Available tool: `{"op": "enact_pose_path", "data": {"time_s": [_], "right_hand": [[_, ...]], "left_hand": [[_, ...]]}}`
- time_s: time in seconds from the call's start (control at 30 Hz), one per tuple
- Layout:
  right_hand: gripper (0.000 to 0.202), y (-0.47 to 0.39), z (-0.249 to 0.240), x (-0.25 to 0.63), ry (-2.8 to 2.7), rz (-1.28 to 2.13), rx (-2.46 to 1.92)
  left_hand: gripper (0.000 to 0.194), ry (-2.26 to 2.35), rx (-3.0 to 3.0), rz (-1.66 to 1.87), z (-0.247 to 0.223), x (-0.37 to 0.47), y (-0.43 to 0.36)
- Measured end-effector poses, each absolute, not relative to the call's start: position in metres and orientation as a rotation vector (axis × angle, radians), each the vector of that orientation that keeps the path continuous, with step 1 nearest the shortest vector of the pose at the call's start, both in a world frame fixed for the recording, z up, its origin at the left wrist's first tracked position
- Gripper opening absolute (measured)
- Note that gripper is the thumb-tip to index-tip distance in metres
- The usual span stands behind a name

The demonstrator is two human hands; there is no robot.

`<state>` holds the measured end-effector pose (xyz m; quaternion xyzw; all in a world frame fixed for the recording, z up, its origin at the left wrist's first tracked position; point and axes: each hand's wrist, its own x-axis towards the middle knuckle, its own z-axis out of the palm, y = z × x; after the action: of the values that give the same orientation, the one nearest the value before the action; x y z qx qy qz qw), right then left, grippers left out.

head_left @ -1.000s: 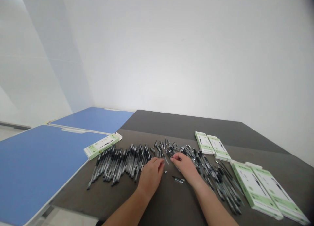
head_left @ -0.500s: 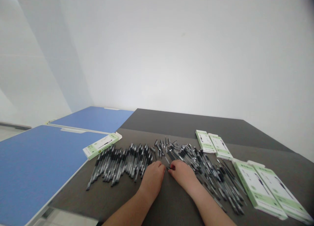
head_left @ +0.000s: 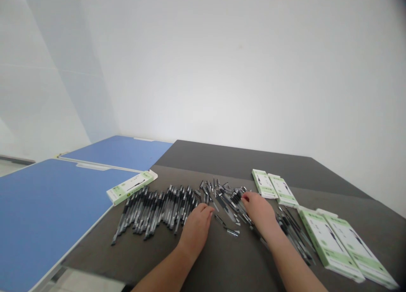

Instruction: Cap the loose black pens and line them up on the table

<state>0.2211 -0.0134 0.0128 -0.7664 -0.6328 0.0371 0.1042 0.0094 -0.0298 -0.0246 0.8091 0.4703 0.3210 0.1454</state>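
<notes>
Observed from the room: a row of pens (head_left: 155,214) lay side by side to the left of the left hand (head_left: 196,224). A heap of loose pen parts (head_left: 229,201) was spread beyond and between both hands, running up to the right hand (head_left: 257,207). The pens showed clear barrels and black grips; the parts were clear, grey and black, tangled at mixed angles. Left fingers were curled inward, thumb close; right fingertips were drawn together at the heap. Whether either hand gripped a piece, I could not tell.
</notes>
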Motion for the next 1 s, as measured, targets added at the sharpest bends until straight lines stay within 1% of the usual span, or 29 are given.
{"op": "enact_pose_path", "data": {"time_s": [0.2,0.4,0.6,0.87,1.0], "right_hand": [[0.025,-0.014,-0.001,0.21,-2.031,0.084,-2.249],[0.023,-0.009,-0.008,0.193,-2.122,-0.002,-2.211],[0.029,-0.002,-0.005,0.188,-2.092,-0.076,-2.241],[0.024,0.01,-0.007,0.181,-2.035,0.007,-2.35],[0.024,0.009,-0.004,0.183,-1.979,0.058,-2.378]], "left_hand": [[0.022,1.307,2.326,0.939,-0.025,0.009,-0.03],[0.019,1.311,2.259,1.03,-0.022,0.009,-0.032],[0.019,1.324,2.23,1.07,-0.022,0.009,-0.032],[0.019,1.384,2.112,1.132,-0.023,0.006,-0.028],[0.019,1.409,2.092,1.07,-0.024,0.004,-0.027]]}}
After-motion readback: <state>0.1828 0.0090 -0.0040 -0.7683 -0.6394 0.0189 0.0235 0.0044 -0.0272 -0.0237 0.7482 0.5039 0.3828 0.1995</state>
